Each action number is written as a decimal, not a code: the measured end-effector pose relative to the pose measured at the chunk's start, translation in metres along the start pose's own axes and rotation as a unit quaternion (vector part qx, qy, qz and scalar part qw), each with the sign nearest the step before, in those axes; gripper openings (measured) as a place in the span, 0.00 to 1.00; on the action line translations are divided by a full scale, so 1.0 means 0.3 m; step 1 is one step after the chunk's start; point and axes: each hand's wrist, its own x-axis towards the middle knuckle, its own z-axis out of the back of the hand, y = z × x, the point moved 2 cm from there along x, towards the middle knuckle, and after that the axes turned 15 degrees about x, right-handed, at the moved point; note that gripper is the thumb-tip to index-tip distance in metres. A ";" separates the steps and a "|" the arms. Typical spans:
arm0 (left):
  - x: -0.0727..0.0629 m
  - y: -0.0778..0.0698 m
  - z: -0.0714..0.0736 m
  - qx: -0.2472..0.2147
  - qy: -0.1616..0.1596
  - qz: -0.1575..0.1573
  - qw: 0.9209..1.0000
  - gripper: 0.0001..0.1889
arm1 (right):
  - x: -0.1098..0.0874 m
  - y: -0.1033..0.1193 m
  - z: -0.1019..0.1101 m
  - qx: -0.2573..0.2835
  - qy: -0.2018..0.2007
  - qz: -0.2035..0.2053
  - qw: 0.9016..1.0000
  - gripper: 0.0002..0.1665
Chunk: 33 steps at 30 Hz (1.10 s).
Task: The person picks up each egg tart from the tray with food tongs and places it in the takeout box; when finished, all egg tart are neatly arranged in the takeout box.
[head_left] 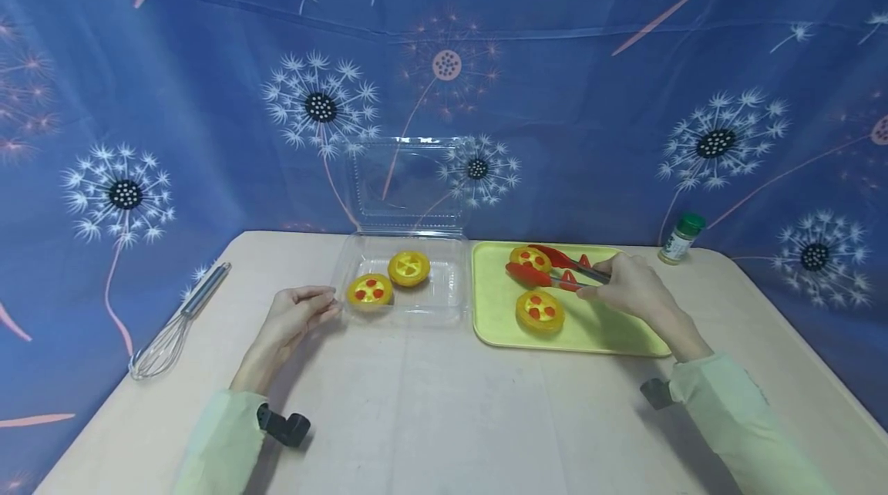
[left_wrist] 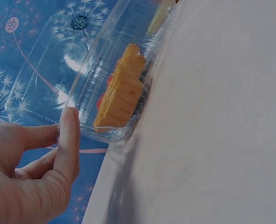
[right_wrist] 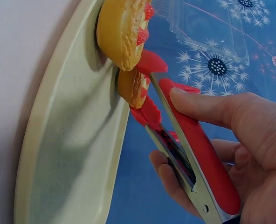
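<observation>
My left hand (head_left: pixel 294 318) pinches the near left corner rim of a clear plastic clamshell container (head_left: pixel 444 294), whose lid stands raised at the back. Inside it lie two egg tarts, one with red pieces (head_left: pixel 370 291) and one with yellow topping (head_left: pixel 409 269). With my right hand (head_left: pixel 634 287) I hold red-tipped tongs (right_wrist: pixel 194 140) over the yellow tray (head_left: pixel 492 329). The tips of the tongs stand on either side of the farther red-topped tart (head_left: pixel 529 257); whether they touch it I cannot tell. Nearer on the tray lies another red-topped tart (head_left: pixel 539 312).
A whisk (head_left: pixel 176 325) lies at the table's left edge. Behind the tray, at the back right, stands a seasoning jar with a green lid (head_left: pixel 682 237). A blue dandelion-print cloth (head_left: pixel 555 94) hangs along the back edge of the table.
</observation>
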 end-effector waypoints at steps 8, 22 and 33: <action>0.002 -0.010 -0.003 -0.010 0.001 0.002 1.000 0.23 | -0.021 0.008 0.035 0.017 -0.009 0.027 0.999 0.25; -0.006 -0.017 -0.006 -0.026 0.003 -0.012 1.000 0.23 | -0.078 0.185 0.043 0.021 -0.003 0.034 0.999 0.44; -0.005 -0.003 -0.001 -0.024 -0.003 -0.006 1.000 0.22 | -0.066 0.303 -0.030 0.021 0.030 0.073 0.997 0.40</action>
